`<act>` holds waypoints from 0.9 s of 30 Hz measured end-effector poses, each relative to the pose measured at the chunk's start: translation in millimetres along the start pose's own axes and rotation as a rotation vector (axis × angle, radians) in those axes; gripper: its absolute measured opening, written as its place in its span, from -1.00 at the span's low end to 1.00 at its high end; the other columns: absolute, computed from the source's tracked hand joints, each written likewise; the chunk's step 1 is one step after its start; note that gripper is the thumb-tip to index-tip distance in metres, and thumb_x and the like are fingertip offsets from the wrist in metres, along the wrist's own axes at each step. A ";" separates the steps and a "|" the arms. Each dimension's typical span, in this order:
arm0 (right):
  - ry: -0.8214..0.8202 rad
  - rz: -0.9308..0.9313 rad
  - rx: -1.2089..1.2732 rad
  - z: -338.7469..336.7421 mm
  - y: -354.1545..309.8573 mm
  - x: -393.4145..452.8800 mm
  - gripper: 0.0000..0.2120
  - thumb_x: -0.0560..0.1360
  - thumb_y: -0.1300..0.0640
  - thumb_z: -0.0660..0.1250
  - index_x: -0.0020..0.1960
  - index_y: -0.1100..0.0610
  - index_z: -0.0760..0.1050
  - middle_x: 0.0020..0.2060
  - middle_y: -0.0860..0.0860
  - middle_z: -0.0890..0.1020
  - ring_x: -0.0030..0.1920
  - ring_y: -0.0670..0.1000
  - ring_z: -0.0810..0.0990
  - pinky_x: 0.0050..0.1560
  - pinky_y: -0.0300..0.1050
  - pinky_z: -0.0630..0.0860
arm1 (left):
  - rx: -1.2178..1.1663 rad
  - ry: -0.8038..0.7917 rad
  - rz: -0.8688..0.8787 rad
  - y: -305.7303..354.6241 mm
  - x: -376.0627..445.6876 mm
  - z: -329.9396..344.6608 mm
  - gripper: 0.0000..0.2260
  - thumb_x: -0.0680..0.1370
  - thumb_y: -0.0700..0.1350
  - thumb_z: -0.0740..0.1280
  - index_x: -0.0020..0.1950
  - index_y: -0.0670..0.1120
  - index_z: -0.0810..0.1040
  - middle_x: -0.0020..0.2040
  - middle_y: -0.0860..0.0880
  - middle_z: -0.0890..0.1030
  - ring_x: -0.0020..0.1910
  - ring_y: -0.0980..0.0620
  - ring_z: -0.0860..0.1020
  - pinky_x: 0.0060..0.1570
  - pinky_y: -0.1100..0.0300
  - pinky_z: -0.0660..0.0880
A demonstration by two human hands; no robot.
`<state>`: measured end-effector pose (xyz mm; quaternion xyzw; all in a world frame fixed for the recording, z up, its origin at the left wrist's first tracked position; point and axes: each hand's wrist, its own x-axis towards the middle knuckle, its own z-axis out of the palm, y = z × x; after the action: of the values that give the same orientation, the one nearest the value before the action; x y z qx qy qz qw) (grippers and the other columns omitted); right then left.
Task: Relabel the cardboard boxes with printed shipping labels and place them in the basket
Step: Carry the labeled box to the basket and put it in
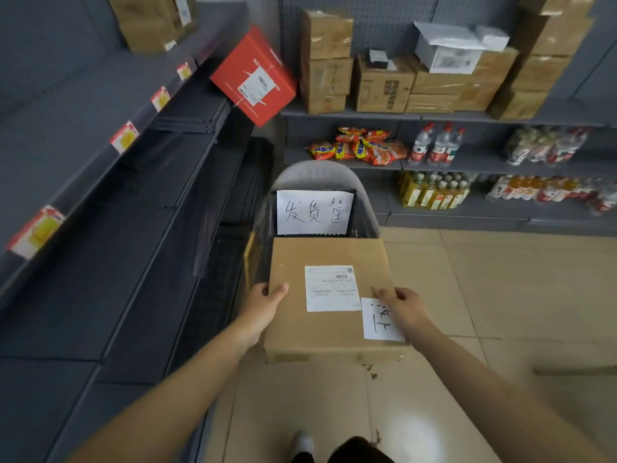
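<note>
Hands are closed on one cardboard box (334, 329), which is held flat just in front of the basket (320, 175), its far edge over the basket's near rim. The left hand (263, 305) is wrapped around the box's left edge, thumb on top; the right hand (400, 305) is clamped on the right edge, fingers spread over the top. Two papers are stuck on the box's top: one printed shipping label (332, 288) near the middle and one handwritten slip (380, 319) just right of it, partly under the right hand. One handwritten sign (314, 212) is stood inside the basket. One red box (253, 76) is seen tilted on the shelf beyond the basket, to its left.
</note>
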<state>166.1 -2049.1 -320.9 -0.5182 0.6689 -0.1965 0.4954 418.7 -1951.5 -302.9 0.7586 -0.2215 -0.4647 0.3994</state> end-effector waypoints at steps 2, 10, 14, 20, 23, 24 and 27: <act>-0.005 0.016 -0.005 4.6 -11.4 22.8 -0.59 0.44 -0.21 0.36 0.10 0.08 0.54 -0.12 0.03 0.68 -0.10 0.08 0.66 -0.03 0.03 0.60 | -0.004 -0.011 -0.011 10.7 25.0 1.8 -0.55 0.54 0.13 0.33 0.31 -0.11 0.44 0.12 -0.06 0.61 0.06 -0.06 0.60 0.12 -0.05 0.54; -0.051 0.018 -0.100 20.3 -51.6 133.9 -0.59 0.47 -0.21 0.33 0.12 0.09 0.55 -0.18 -0.05 0.63 -0.20 -0.05 0.60 -0.34 -0.19 0.45 | 0.005 0.012 -0.103 47.4 124.4 24.2 -0.56 0.58 0.11 0.27 0.38 -0.07 0.38 0.20 -0.07 0.56 0.12 -0.08 0.56 0.14 -0.03 0.51; -0.149 0.091 -0.219 28.1 -69.5 193.9 -0.53 0.51 -0.21 0.26 0.23 0.12 0.48 -0.01 0.05 0.64 -0.08 0.06 0.60 -0.19 -0.12 0.49 | 0.074 0.068 -0.151 67.0 174.1 40.7 -0.57 0.58 0.10 0.26 0.38 -0.08 0.39 0.20 -0.08 0.55 0.12 -0.10 0.54 0.16 -0.05 0.50; -0.239 0.158 -0.300 46.0 -85.8 255.2 -0.51 0.55 -0.12 0.26 0.29 0.23 0.38 0.12 0.17 0.60 0.08 0.17 0.59 0.07 -0.02 0.51 | 0.126 0.038 -0.227 76.1 231.7 51.9 -0.61 0.61 0.07 0.22 0.38 -0.08 0.42 0.23 -0.10 0.55 0.17 -0.12 0.53 0.24 -0.09 0.46; -0.282 0.208 -0.299 62.2 -89.6 276.3 -0.52 0.56 -0.09 0.25 0.29 0.26 0.39 0.12 0.21 0.61 0.09 0.21 0.60 0.16 0.11 0.52 | 0.126 0.022 -0.270 76.7 257.1 50.7 -0.64 0.62 0.04 0.20 0.37 -0.08 0.42 0.19 -0.09 0.56 0.14 -0.09 0.53 0.22 -0.05 0.46; -0.292 0.218 -0.302 67.8 -91.1 282.8 -0.53 0.56 -0.09 0.24 0.29 0.25 0.40 0.12 0.21 0.61 0.09 0.22 0.60 0.17 0.14 0.52 | 0.133 0.014 -0.282 77.5 267.1 49.9 -0.65 0.62 0.03 0.19 0.36 -0.08 0.43 0.18 -0.09 0.56 0.12 -0.09 0.53 0.21 -0.05 0.46; -0.311 0.250 -0.298 84.7 -94.6 300.8 -0.52 0.57 -0.08 0.22 0.32 0.24 0.35 0.11 0.21 0.61 0.07 0.22 0.61 0.15 0.16 0.53 | 0.179 0.015 -0.309 76.4 297.0 50.9 -0.71 0.63 -0.01 0.16 0.29 -0.09 0.45 0.03 -0.03 0.55 0.00 -0.04 0.52 0.09 0.05 0.47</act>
<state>295.0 -2331.4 -422.1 -0.5226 0.6651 0.0491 0.5311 516.0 -2226.5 -410.4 0.8196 -0.1396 -0.4932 0.2560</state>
